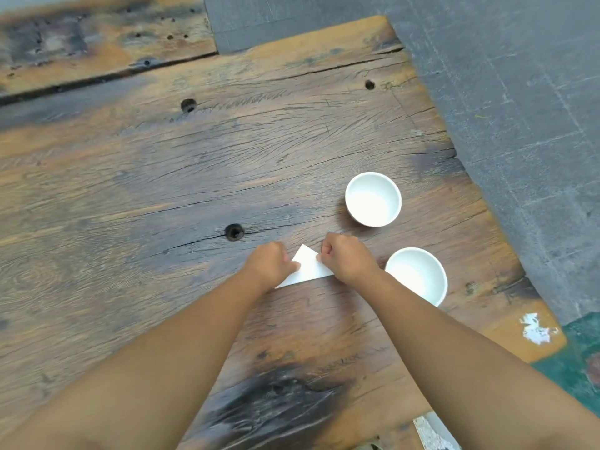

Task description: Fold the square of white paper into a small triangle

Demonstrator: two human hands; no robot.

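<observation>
a: where is the paper point(308, 266) now?

b: flat on the wooden table point(162, 190), between the person's two hands. it already shows as a white triangle, one point away from the person and the long edge nearest them.

a: and the hands?

b: the left hand point(271, 264) has its fingers curled, their tips on the paper's left edge. its grip looks like a tight pinch on that edge, though the underside is hidden. the right hand point(345, 258) is curled nearly to a fist, its grip closed on the paper's right edge near the corner.

a: how will the sheet handle?

b: by the look of it, very light and thin, limp if lifted, and apt to slide on the wood. it should keep any crease, so a crooked fold would likely stay. it is best taken at the corners and edges, with one hand pinning it to the table. the other can then bring a corner over and run a fingertip along the fold.

a: anything close by?

b: two white bowls. the far bowl point(373, 199) stands just beyond the right hand, and the near bowl point(417, 276) sits just beside the right wrist, where a careless move could knock it.
</observation>
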